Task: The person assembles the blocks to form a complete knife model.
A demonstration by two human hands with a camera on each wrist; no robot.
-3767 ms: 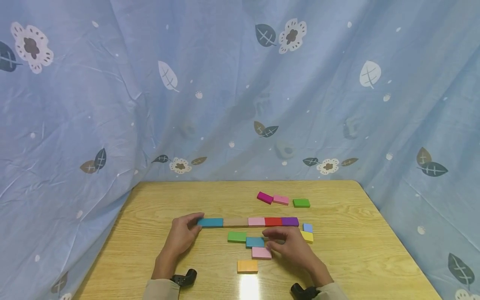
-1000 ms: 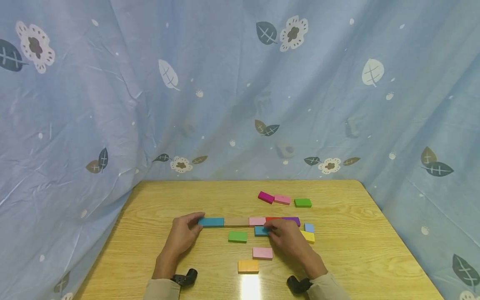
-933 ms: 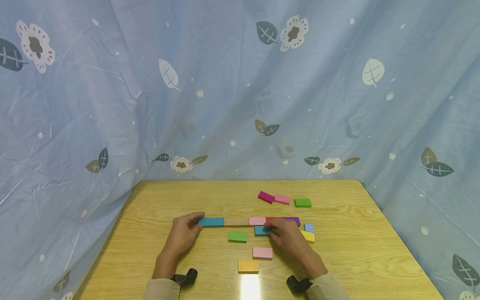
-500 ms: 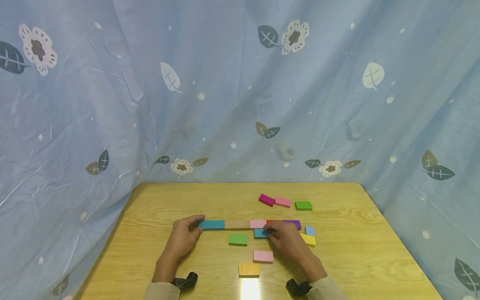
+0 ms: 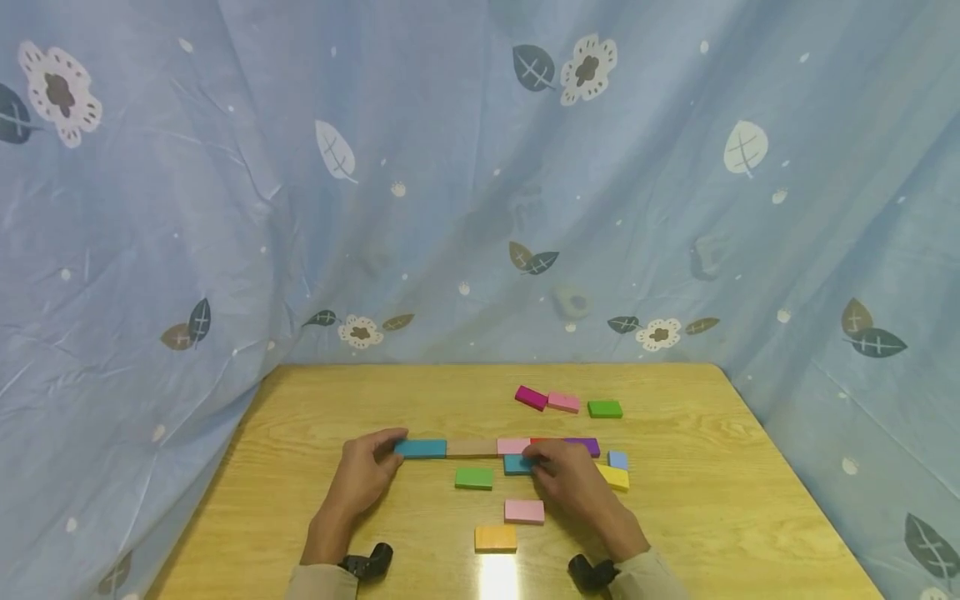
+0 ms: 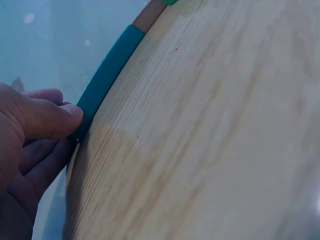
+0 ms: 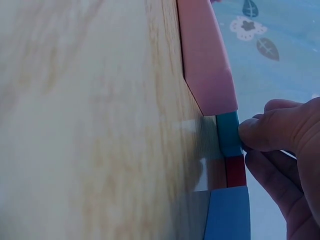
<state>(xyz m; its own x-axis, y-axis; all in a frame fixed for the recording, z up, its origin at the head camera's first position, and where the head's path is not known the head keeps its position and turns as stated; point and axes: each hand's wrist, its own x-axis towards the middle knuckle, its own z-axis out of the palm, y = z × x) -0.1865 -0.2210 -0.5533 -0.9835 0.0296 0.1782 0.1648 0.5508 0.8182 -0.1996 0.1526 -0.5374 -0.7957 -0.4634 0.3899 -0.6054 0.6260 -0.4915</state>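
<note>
A row of flat blocks lies across the table: a long blue block (image 5: 423,449), a tan block (image 5: 472,448), a pink block (image 5: 513,447), a red one (image 5: 547,442) partly hidden, and a purple one (image 5: 585,447). At the row's left end, my left hand (image 5: 363,475) holds the end of the long blue block, its thumb (image 6: 74,111) on the near side. My right hand (image 5: 576,479) pinches a shorter blue block (image 5: 517,465), lying along the near side of the row below the pink one; my fingers cover its right end.
Nearer me lie a green block (image 5: 474,478), a light pink block (image 5: 524,512) and an orange block (image 5: 496,538). Right of my hand are a light blue block (image 5: 618,460) and a yellow block (image 5: 615,477). Magenta (image 5: 531,397), pink (image 5: 563,402) and green (image 5: 605,409) blocks lie farther back.
My right hand has taken hold of the shorter blue block and moved it from between the green and light pink blocks up to the row, then slightly left. My left hand stays put.
</note>
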